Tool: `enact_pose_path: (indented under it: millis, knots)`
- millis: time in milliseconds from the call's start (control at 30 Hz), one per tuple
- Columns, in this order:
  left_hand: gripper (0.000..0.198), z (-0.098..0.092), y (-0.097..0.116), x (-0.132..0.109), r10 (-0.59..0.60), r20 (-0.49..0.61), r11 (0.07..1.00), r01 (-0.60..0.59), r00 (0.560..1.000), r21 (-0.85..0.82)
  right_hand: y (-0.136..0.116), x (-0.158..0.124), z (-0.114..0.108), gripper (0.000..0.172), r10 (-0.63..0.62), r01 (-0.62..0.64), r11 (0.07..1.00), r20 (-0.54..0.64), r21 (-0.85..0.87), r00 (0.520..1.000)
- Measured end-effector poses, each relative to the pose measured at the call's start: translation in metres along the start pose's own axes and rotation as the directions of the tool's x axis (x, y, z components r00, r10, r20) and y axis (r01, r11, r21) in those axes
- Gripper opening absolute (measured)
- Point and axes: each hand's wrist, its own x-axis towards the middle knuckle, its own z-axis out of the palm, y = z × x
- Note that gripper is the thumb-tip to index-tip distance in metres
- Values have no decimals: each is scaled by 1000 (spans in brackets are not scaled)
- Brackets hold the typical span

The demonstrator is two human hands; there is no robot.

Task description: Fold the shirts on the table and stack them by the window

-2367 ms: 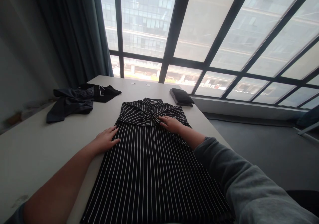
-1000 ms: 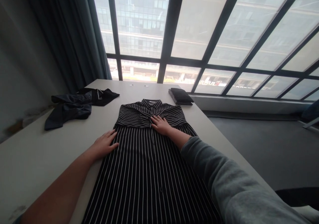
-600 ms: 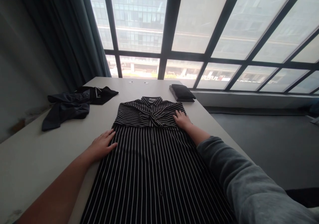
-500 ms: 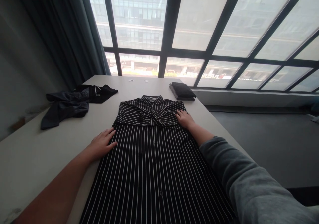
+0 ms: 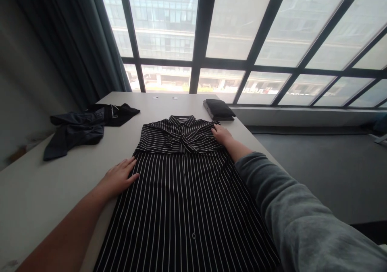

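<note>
A black shirt with white stripes [image 5: 169, 207] lies buttoned and front up on the white table [image 5: 27, 191], its collar toward the window. Its sleeves [image 5: 160, 140] are folded across the chest and cross in the middle. My left hand [image 5: 119, 177] rests flat with fingers spread at the shirt's left side edge, just below the folded sleeve. At the upper right, my right hand [image 5: 222, 135] has its fingers curled on the fabric at the shoulder corner; the fingertips are partly hidden.
Crumpled dark clothes [image 5: 78, 129] lie on the left of the table. A stack of folded dark garments [image 5: 219, 109] sits near the far right edge. Beyond stand a large window [image 5: 165, 22] and a dark curtain [image 5: 81, 42]. Grey floor [image 5: 302, 163] lies to the right.
My right hand has moved up along the shirt to the shoulder corner, and its fingers have gone from lying flat to curling. My left hand stays on the side edge.
</note>
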Motion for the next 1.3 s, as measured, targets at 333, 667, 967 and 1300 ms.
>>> enact_pose_path:
  millis: [333,667,967,1300]
  knots:
    - [79,4,0,-5,-7,-36,999,6,999,-34,10,48,14,78,127,-122,991,91,-55,988]
    - [75,7,2,-6,-48,-87,999,47,995,-18,10,56,10,80,169,-167,986,115,-25,979]
    - [60,-73,77,112,84,-256,996,-74,963,50,-60,68,-5,79,-240,238,971,63,40,969]
    - [79,-60,137,284,-36,36,998,38,999,-59,-89,97,21,81,-128,118,991,184,63,975]
